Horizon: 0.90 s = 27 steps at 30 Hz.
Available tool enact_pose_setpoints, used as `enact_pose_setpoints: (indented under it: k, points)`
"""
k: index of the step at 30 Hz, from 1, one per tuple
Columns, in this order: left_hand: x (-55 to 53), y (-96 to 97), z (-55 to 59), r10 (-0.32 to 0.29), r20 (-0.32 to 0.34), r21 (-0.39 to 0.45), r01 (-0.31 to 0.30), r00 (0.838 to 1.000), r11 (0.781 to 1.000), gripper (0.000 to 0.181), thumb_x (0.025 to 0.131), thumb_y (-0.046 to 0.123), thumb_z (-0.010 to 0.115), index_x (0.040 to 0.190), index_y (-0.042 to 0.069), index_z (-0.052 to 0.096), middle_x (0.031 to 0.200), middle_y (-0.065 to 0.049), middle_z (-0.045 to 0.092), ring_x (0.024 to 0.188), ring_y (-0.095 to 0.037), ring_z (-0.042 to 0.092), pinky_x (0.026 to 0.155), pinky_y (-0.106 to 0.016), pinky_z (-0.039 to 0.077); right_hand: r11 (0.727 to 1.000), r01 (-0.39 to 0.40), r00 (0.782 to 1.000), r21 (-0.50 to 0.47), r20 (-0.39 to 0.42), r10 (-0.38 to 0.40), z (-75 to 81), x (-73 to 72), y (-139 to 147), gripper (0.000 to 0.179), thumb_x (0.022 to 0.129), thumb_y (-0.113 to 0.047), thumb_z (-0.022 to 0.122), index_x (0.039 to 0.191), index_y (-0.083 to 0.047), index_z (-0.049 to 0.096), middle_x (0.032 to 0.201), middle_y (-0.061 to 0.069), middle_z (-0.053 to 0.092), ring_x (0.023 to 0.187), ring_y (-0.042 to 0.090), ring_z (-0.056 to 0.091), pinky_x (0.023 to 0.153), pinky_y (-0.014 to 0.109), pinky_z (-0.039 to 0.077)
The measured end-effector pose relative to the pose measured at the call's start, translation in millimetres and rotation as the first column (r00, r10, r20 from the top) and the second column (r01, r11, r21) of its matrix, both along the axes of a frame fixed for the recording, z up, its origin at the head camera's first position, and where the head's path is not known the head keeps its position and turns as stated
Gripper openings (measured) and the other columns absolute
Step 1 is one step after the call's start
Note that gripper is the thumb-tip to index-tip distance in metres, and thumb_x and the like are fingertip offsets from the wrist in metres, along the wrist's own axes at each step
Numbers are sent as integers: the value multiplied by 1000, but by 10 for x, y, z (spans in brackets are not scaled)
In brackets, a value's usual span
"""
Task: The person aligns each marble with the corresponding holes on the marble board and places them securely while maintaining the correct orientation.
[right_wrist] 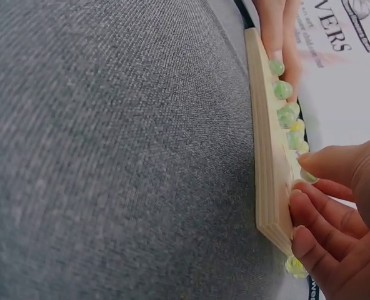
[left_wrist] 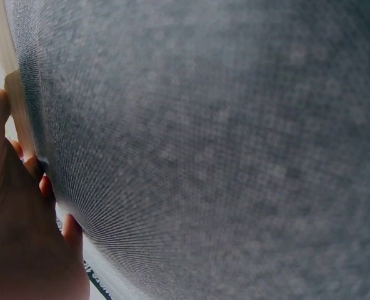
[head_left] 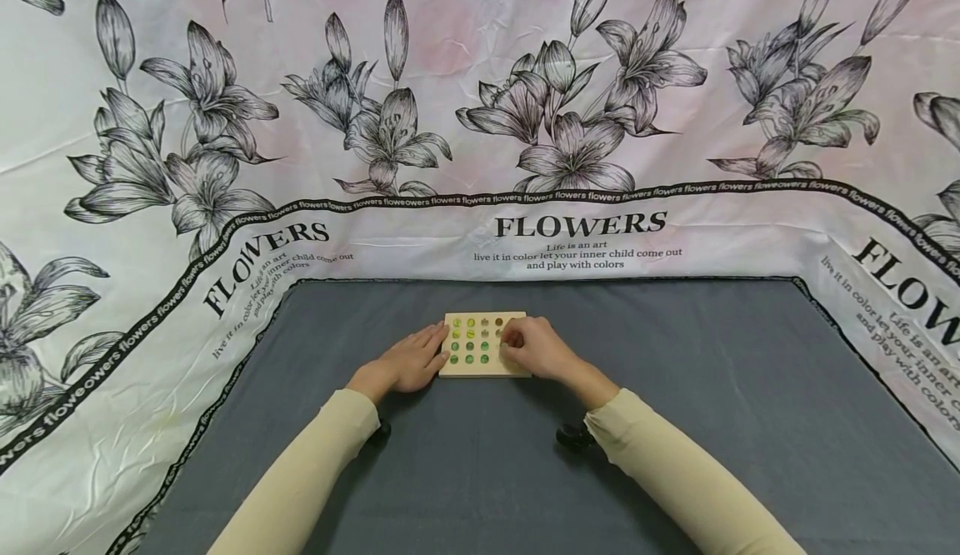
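Note:
A pale wooden board [head_left: 491, 370] lies flat on the grey cloth, with green, yellow and brownish marbles in rows of round hollows. My left hand [head_left: 411, 361] rests against its left end, fingers fairly straight and fingertips touching the board; in the left wrist view the thumb lies near its wooden edge. Over the right side of the board, my right hand [head_left: 534, 347] pinches a green marble [right_wrist: 309, 177] between thumb and forefinger, low over the surface. A yellow-green marble [right_wrist: 295, 267] shows below the other fingers; whether they hold it I cannot tell. The right hand covers part of the board.
A grey cloth [head_left: 675, 388] covers the table around the board. Behind and along the sides hangs a white and pink fabric [head_left: 420, 238] with printed lilies and lettering. Dark wrist devices [head_left: 573, 437] show under both forearms.

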<state>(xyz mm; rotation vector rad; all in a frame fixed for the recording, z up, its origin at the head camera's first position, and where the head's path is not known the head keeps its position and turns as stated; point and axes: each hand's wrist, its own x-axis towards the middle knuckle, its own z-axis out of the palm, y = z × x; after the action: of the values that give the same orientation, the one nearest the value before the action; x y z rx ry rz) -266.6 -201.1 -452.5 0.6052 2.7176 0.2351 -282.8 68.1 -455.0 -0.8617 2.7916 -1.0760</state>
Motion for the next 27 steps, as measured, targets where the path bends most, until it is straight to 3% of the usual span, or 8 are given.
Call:
enact_pose_setpoints:
  k: [6, 14, 21, 27]
  points:
    - [-2, 1, 8, 3, 1, 6, -3, 1000, 1000, 62, 114, 39, 27, 166, 8, 13, 172, -11, 12, 158, -28, 12, 127, -47, 16, 1000, 13, 999, 23, -31, -13, 11, 1, -43, 13, 92, -5, 73, 103, 0, 76, 95, 9, 74, 84, 20, 68, 76, 38, 58]
    - [4, 1, 5, 6, 1, 16, -6, 1000, 1000, 61, 114, 37, 28, 165, 7, 14, 171, -12, 13, 158, -29, 13, 127, -47, 16, 999, 42, 999, 35, -2, -42, 0, -5, -84, 17, 92, -5, 74, 108, 1, 76, 99, 10, 75, 87, 20, 69, 78, 38, 59]
    - [-12, -23, -31, 8, 0, 14, -8, 1000, 1000, 61, 114, 37, 27, 166, 7, 12, 172, -12, 11, 158, -28, 10, 127, -46, 15, 999, -26, 1000, 43, -3, 26, 36, 8, -31, 20, 94, -4, 72, 112, 3, 74, 102, 13, 74, 91, 24, 70, 81, 40, 59]
    - [-57, -21, -85, 5, -1, 14, -5, 1000, 1000, 62, 114, 41, 25, 166, 11, 11, 172, -9, 10, 159, -26, 9, 128, -45, 14, 993, -88, 992, 76, -83, 95, 147, 43, 153, 19, 94, -3, 71, 111, 4, 74, 104, 15, 73, 87, 24, 70, 76, 37, 59]
